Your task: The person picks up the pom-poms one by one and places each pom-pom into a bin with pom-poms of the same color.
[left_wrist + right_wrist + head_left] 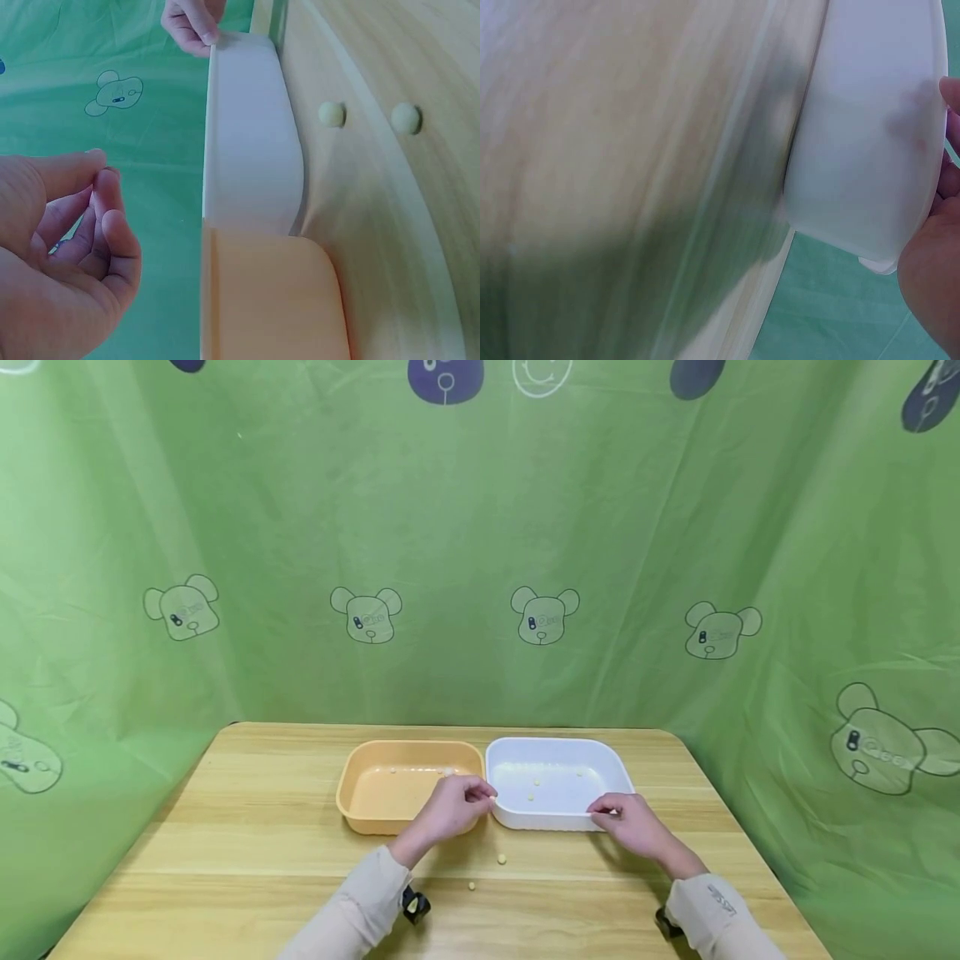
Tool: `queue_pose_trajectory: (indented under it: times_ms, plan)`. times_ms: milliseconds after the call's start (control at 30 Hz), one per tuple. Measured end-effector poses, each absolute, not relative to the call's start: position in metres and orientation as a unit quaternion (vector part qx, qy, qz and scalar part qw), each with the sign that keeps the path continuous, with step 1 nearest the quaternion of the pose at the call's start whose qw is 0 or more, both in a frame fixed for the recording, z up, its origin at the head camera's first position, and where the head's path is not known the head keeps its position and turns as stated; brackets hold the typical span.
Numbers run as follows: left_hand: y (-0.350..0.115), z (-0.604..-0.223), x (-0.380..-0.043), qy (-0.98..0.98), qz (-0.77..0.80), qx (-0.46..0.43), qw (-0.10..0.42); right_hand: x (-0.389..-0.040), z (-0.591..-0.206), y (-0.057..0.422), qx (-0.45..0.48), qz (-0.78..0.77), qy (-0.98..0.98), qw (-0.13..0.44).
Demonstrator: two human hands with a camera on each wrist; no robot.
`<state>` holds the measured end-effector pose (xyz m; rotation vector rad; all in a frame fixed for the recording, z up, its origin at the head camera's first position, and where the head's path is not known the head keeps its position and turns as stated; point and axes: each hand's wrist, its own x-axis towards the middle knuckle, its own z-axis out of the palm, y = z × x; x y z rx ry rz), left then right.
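My left hand [454,805] is over the right side of the orange tray [352,820], fingertips at the white tray's left rim. Its thumb and index finger pinch together, with a small pale yellow ball showing at their tips in the head view; in the left wrist view the fingers mostly hide it. My right hand [637,828] grips the front rim of the white tray [540,819] near its right corner. In the right wrist view, the fingers' shadow shows through the tray wall. Several small yellow balls, one a yellow ball [531,797], lie inside the white tray.
Two loose yellow balls, a nearer ball [472,886] and a farther ball [502,859], sit on the wooden table [225,860] before the trays. A few small balls lie in the orange tray. The trays stand side by side. A green curtain [450,527] surrounds the table.
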<state>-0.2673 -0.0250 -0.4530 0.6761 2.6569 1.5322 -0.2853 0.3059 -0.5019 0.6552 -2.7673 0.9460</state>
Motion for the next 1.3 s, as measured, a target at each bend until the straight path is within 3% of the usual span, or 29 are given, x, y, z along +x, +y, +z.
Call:
queue_pose_trajectory:
  times_ms: [1300]
  plan:
    - [-0.011,-0.432,-0.292,0.845,0.490,0.215,-0.016,-0.284,-0.501,0.307,0.219,0.318,-0.920,0.062]
